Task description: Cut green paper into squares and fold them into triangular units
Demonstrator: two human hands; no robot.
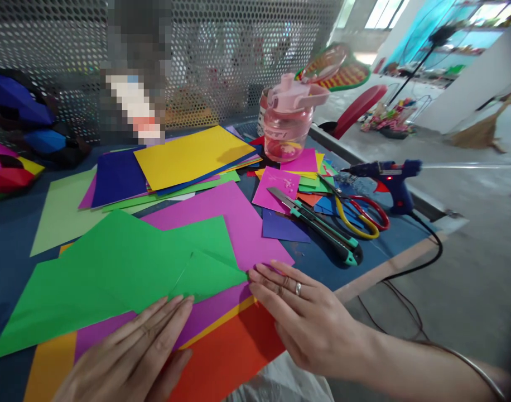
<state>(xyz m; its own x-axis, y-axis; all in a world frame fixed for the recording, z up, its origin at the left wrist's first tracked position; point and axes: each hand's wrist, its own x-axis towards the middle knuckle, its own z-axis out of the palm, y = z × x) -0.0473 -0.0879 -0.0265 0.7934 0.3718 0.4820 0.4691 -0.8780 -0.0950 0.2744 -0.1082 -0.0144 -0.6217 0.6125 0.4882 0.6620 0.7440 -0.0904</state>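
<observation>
A large green sheet (113, 268) lies over purple (222, 206), orange (54, 357) and red (239, 346) sheets, with a corner folded over near its right end. My left hand (142, 340) rests at the sheet's lower edge, fingers stretched out together, the thumb lower over the red sheet. At the sheet's right tip, the fingertips of my right hand (301, 307) press down, fingers extended; a ring is on one finger. Neither hand is wrapped round anything. A green and black cutter knife (322, 226) lies beyond my right hand, beside red and yellow-handled scissors (360, 215).
Yellow (192, 156) and blue (113, 178) sheets are stacked farther back. A pink bottle (287, 123) and small paper pieces stand at the back right. A glue gun (393, 178) with a cable sits by the right edge. Faceted paper shapes (17, 100) are at left, before a perforated metal panel (222, 56).
</observation>
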